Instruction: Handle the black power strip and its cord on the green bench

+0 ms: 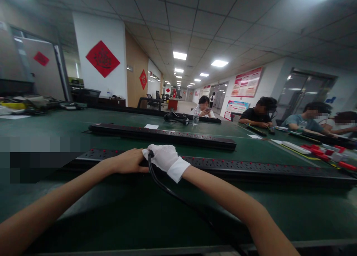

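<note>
A long black power strip [245,166] with a row of red dots lies across the green table in front of me. My left hand [128,161], bare, grips it left of its middle, thumb along the near side and fingers over the top, their tips partly hidden. Right beside it, my right hand [164,157] wears a white glove and is closed on the end of a black power cable [170,192] just over the strip. The glove hides most of the plug. From there the cable curves down toward the table's near edge.
Behind lies a second black power strip [164,135], with a water bottle [195,116] and a coiled black cable [176,117] beyond it. Red and white parts [326,152] sit at the right. Several people sit around the far and right sides of the table [117,211].
</note>
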Demonstrator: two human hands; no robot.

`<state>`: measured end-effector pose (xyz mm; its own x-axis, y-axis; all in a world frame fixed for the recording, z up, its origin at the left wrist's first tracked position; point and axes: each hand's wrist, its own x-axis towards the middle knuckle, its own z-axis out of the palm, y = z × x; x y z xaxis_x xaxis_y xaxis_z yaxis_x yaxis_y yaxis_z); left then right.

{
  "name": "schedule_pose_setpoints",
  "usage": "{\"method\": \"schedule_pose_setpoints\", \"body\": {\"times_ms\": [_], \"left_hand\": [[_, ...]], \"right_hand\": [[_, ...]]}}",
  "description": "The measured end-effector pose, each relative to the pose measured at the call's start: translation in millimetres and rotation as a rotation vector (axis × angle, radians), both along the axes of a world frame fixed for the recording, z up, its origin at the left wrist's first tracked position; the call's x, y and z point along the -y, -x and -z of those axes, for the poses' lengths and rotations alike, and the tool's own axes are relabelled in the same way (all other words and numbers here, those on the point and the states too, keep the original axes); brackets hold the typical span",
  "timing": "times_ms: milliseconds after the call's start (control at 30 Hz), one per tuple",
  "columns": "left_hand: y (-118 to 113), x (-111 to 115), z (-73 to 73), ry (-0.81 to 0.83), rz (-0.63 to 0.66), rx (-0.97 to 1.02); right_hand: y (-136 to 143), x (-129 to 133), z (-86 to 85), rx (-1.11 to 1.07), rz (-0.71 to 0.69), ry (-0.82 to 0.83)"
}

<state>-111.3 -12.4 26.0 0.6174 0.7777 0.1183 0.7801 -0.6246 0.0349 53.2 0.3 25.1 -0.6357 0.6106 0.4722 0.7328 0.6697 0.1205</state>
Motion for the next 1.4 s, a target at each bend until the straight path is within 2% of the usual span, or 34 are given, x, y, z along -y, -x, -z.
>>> {"method": "schedule_pose_setpoints", "body": {"times_ms": [100, 233, 300, 367, 533, 733, 867, 1067, 1400], "left_hand": [[-1.0, -0.8, 2.5, -0.023, -0.014, -0.035], [1.8, -5.0, 8.0, -0.060, -0.048, -0.054], [3.6, -6.4, 9.5, -0.056, -0.044, -0.060], [4.9, -7.1, 10.1, -0.054, -0.040, -0.065], [3.4, -5.2, 9.2, -0.111, -0.035, -0.057], [-9.3, 2.8, 5.1, -0.202, 0.016, -0.010], [-14.2, 4.5, 7.1, -0.228, 0.039, -0.012], [-16.7, 3.4, 10.4, -0.219, 0.024, -0.049], [-21.2, 2.2, 16.5, -0.260, 0.021, -0.064]], "right_hand": [[-2.4, 0.3, -3.3, -0.076, 0.011, -0.066], [-10.4, -10.9, -22.2, -0.326, 0.099, -0.114], [-19.0, -19.2, -31.2, -0.331, 0.172, -0.052], [-29.0, -24.2, -35.0, -0.212, 0.132, 0.024], [-41.4, -15.3, -27.6, -0.002, 0.106, 0.146], [-34.6, -8.1, -23.9, 0.053, 0.182, 0.069], [-34.6, -8.6, -18.0, 0.126, 0.167, 0.050], [-35.3, 6.6, -1.8, 0.075, 0.148, -0.123], [-40.4, 11.6, 5.2, -0.016, 0.068, -0.136]]}}
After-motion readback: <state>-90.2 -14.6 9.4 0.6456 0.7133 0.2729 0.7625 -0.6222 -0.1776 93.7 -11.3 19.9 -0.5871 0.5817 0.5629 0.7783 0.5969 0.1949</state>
